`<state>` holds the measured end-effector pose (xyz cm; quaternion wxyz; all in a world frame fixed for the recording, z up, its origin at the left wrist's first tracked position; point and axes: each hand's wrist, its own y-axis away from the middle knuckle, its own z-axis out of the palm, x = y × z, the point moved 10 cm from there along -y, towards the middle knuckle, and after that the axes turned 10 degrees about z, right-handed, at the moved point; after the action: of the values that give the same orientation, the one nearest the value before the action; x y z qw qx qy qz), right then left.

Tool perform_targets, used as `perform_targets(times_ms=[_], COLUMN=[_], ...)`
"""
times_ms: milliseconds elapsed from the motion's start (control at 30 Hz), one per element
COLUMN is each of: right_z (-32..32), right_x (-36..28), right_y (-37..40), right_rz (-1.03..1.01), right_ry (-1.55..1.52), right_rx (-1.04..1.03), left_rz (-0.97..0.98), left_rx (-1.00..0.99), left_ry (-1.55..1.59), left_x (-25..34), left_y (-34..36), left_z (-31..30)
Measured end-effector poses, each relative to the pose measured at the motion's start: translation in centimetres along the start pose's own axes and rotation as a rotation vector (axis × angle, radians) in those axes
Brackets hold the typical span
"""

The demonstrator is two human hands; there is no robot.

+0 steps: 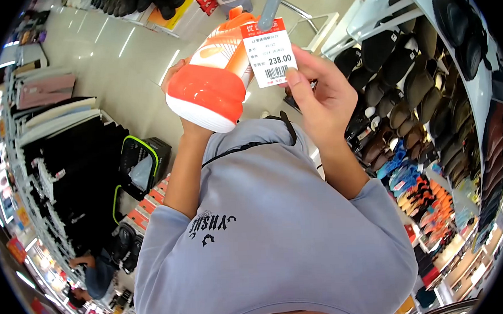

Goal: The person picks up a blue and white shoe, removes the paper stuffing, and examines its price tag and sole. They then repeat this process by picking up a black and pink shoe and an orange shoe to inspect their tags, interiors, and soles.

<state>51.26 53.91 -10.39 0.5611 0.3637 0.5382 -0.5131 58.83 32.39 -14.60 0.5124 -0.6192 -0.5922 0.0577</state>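
Observation:
An orange and white sports shoe (207, 91) is held up in front of the body, its glossy orange and white end nearest the camera. Behind it, mostly hidden by the shoe, my left hand (183, 75) grips it. A red and white price tag (269, 51) reading 238.00 hangs beside the shoe. The thumb and fingers of my right hand (323, 90) pinch the tag's lower right edge. A grey plastic piece (271, 9) overlaps the tag's top.
Racks of slippers and sandals (413, 91) rise at the right. Dark garments (64, 161) hang at the left, near a black basket (159, 156) with a green rim. A person (98, 277) is at the lower left.

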Motion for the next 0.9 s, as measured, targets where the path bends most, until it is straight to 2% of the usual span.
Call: perform_targets(times_ms=[200, 267, 333, 400, 533, 567, 600, 667, 700, 767, 900], right_z=[1.5, 1.8, 2.8, 4.1, 7.7, 8.7, 9.5, 10.7, 11.4, 12.2, 13.0], right_x=[1.7, 1.6, 1.2, 1.3, 0.8, 0.8, 1.1, 1.6, 1.7, 1.7, 0.9], right_y=[0.2, 0.1, -0.4, -1.2, -3.0, -3.4, -3.8, -4.5, -4.9, -5.3, -5.3], right_rz=[0.008, -0.019, -0.066, -0.019, -0.07, -0.075, -0.053, -0.035, -0.05, -0.066, -0.101], right_ry=[0.035, 0.034, 0.071, 0.034, 0.131, 0.141, 0.124, 0.116, 0.123, 0.136, 0.183], right_rx=[0.143, 0.257, 0.294, 0.302, 0.343, 0.34, 0.351, 0.369, 0.38, 0.408, 0.49], left_rz=[0.126, 0.157, 0.176, 0.192, 0.149, 0.046, 0.046, -0.029, -0.028, 0.004, -0.025], left_rx=[-0.091, -0.116, -0.126, -0.125, -0.106, -0.064, -0.056, -0.063, -0.063, -0.117, -0.245], left_ry=[0.099, 0.135, 0.174, 0.195, 0.317, 0.48, 0.488, 0.769, 0.781, 0.536, 0.608], left_x=[-1.5, -2.3, -3.2, -4.4, -9.0, -10.4, -10.8, -11.3, -12.2, -14.0, -15.4], left_y=[-2.4, -3.3, -4.3, -5.3, -6.2, -6.6, -7.1, -8.0, -8.2, -8.3, -9.1], left_z=[2.3, 2.8, 3.1, 3.1, 3.1, 3.4, 3.1, 3.0, 3.0, 3.2, 4.6])
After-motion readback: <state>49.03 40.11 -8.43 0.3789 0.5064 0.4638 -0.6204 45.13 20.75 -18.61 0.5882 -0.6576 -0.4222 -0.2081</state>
